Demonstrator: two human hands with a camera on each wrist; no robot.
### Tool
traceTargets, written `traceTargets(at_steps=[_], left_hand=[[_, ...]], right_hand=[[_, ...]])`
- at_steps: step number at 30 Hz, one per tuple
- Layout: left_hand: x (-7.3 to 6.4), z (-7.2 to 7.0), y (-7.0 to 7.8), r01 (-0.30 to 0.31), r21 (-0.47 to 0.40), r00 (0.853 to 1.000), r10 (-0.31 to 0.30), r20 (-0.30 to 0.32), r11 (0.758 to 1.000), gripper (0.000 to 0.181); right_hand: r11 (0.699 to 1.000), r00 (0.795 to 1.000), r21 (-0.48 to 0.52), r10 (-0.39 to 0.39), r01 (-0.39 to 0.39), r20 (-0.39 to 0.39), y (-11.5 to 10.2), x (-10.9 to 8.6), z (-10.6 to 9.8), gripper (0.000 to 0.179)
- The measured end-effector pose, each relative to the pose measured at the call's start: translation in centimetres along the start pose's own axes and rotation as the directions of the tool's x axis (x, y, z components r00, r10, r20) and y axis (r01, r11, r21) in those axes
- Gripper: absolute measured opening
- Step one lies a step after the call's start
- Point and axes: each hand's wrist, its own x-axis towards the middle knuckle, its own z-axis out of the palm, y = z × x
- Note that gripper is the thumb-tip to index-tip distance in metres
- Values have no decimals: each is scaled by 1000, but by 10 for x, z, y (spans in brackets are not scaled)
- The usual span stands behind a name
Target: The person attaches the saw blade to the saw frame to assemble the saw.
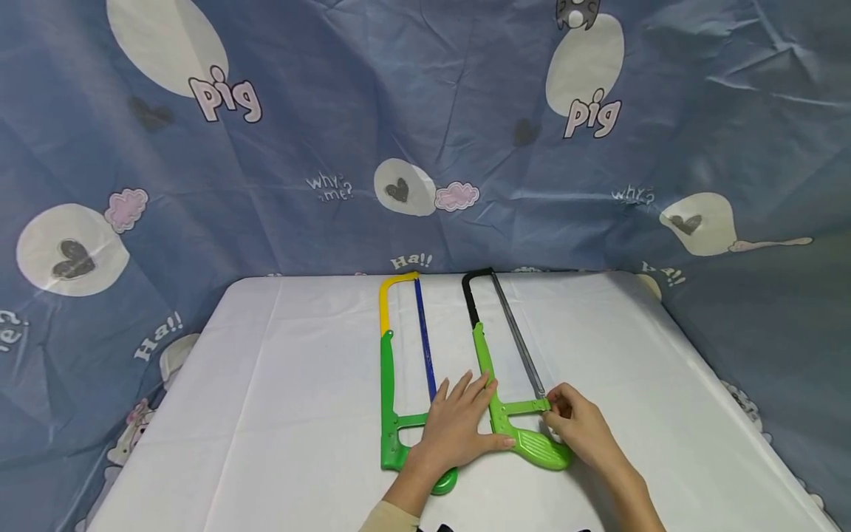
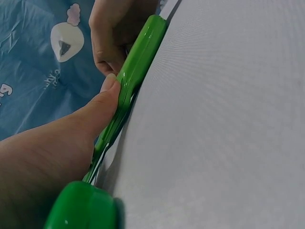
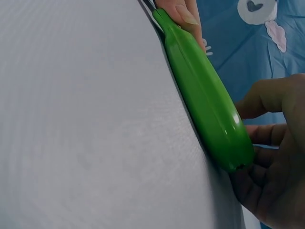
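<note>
Two hacksaws lie side by side on the white table. The light green hacksaw point(image 1: 484, 353) has a black front bow and a grey blade point(image 1: 517, 330). My left hand point(image 1: 459, 425) rests across its frame with fingers spread and thumb against the handle point(image 3: 205, 90). At the near end of the blade, my right hand point(image 1: 585, 425) pinches the frame's corner between thumb and curled forefinger; the small part under the fingertips is hidden. The darker green hacksaw point(image 1: 388, 384), with yellow bow and blue blade point(image 1: 424, 336), lies partly beneath my left hand and wrist.
A white cloth covers the table point(image 1: 299, 414). Behind it and along its sides hangs a blue printed curtain point(image 1: 425, 125). The rounded handle end point(image 2: 81, 207) of the darker green hacksaw shows close to my left wrist.
</note>
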Motion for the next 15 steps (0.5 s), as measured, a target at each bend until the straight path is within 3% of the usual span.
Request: traceTargets(at_steps=[15], left_hand=[[-1,2,-1,-9,-7,1000,9,-17,1000,96]], right_hand=[[997,998,-71,-1,-3,-58,-8,-4,-1,21]])
